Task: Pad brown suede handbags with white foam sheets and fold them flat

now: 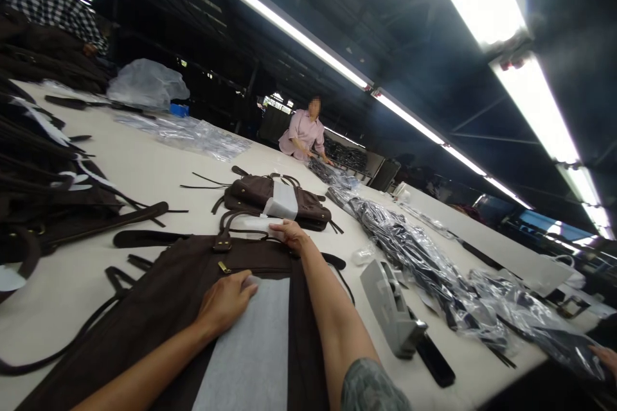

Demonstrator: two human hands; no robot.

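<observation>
A dark brown bag (pixel 183 295) lies flat before me, with a brass zip pull (pixel 223 267) near its top and a looped handle (pixel 224 231). A pale paper strip (pixel 250 347) runs down its front. My left hand (pixel 226 298) rests on the bag, its closed fingers on the strip's upper end. Beyond the top edge, my right hand (pixel 292 234) is closed on white paper (pixel 255 225) by the handles; whether this joins the strip is hidden. Just behind lies a second brown bag (pixel 308 209) with a paper band (pixel 283 200) around it.
A grey tape dispenser (pixel 390 308) and a black phone (pixel 435 359) are at right. Plastic-wrapped goods (pixel 409 244) run along the table (pixel 139 173). More dark bags (pixel 62 199) are piled at left. Two people stand beyond; another hand (pixel 605 359) shows at the right edge.
</observation>
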